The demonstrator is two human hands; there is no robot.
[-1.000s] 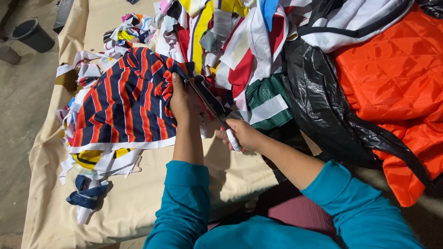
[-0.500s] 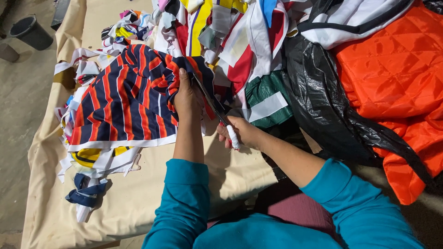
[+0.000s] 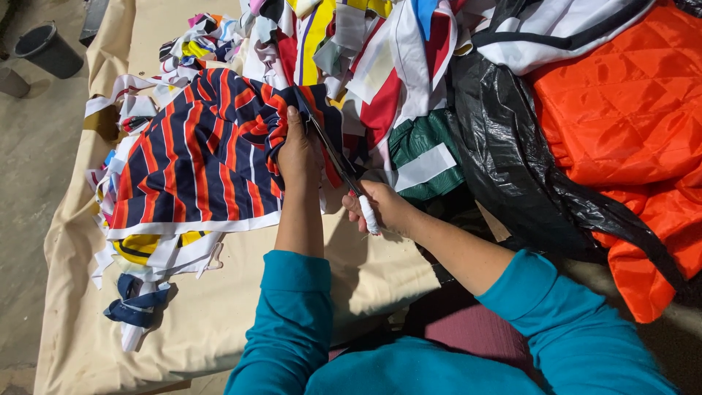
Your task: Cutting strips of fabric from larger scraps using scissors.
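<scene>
A navy cloth with red-orange stripes and a white hem (image 3: 197, 157) lies spread on a beige-covered table (image 3: 219, 314). My left hand (image 3: 296, 150) pinches and bunches its right edge. My right hand (image 3: 380, 207) grips the white-wrapped handles of a pair of scissors (image 3: 333, 157), whose dark blades run up and left along the bunched edge, right beside my left hand's fingers. Both my arms wear teal sleeves.
A heap of multicoloured fabric scraps (image 3: 365, 51) fills the table's far side. A black plastic bag (image 3: 512, 161) and orange quilted fabric (image 3: 629, 124) lie on the right. White, yellow and blue offcuts (image 3: 146, 292) sit near left. A dark bucket (image 3: 47, 47) stands on the floor.
My left hand has gathered the striped cloth's edge more tightly and shifted slightly, and the scissors blades have advanced further along that edge.
</scene>
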